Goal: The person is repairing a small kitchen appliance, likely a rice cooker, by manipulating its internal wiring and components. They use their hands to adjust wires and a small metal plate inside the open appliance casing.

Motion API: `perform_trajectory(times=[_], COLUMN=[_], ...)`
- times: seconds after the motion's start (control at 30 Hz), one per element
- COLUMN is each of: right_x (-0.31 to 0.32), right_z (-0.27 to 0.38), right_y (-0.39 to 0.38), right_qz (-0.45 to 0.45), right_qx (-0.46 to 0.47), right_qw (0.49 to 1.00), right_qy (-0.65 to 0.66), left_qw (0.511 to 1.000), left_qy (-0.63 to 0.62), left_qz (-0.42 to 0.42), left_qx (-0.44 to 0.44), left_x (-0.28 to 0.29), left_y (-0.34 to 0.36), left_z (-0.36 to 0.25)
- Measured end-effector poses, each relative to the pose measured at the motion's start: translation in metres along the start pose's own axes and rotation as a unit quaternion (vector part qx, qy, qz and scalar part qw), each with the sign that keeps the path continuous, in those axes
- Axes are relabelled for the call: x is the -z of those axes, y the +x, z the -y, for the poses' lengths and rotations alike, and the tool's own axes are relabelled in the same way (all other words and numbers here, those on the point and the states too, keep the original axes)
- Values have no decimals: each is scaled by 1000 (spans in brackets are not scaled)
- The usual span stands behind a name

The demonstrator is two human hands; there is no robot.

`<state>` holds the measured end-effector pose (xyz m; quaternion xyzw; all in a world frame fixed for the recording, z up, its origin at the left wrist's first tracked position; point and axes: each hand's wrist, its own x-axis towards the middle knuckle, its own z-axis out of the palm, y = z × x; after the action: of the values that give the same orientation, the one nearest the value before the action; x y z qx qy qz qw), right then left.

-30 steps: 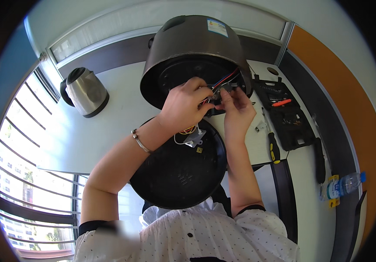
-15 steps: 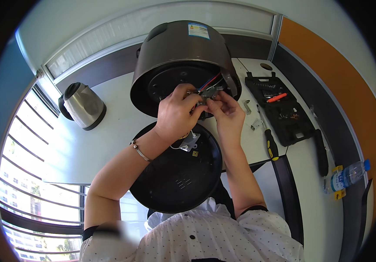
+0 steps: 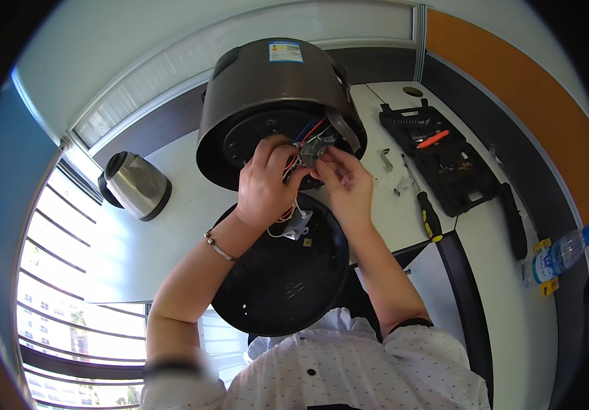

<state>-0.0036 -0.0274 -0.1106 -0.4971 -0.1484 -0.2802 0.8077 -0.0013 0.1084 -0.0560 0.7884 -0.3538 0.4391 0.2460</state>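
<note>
A large dark grey appliance housing (image 3: 274, 78), like a cooker body, lies on its side with its open underside toward me. At its mouth, my left hand (image 3: 267, 179) is closed around a bundle of coloured wires (image 3: 293, 162). My right hand (image 3: 344, 181) pinches a small grey component (image 3: 315, 150) that the wires run to; its exact kind is unclear. Red and blue wires lead from it into the housing. Below my wrists rests a round black base cover (image 3: 274, 294), with a silver metal part (image 3: 297, 224) and more wires attached inside.
A steel kettle (image 3: 136, 184) stands at the left. On the right lie an open black tool case (image 3: 438, 154) with an orange-handled tool (image 3: 433, 139), a yellow-black screwdriver (image 3: 430, 217), small metal brackets (image 3: 386, 160) and a water bottle (image 3: 561, 256). Partition walls border the table.
The view has shifted slightly, so the housing sits a little further left. Both hands stay at the wires, and the grey component has turned, showing a rounder side.
</note>
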Motion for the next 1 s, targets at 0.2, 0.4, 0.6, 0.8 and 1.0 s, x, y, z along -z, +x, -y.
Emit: perform_trajectory(times=[0.2,0.4,0.6,0.8,1.0], right_x=[4,8,16,13,17], right_z=[-3,-3,0,11,5], right_y=[1,5,5,4,7], right_qz=[19,22,67,59,70], right_qx=[31,34,-74,-145,-94], right_qw=[995,990,994,976,986], right_qy=[-94,-132,43,152,117], left_qw=[999,999,994,991,997], left_qy=[46,14,-15,-52,9], left_qz=[11,45,63,41,-4], left_qx=[-27,18,87,112,81], left_x=[4,5,2,-7,-16], left_y=[6,12,10,13,16], left_z=[-10,-14,-18,-14,-18])
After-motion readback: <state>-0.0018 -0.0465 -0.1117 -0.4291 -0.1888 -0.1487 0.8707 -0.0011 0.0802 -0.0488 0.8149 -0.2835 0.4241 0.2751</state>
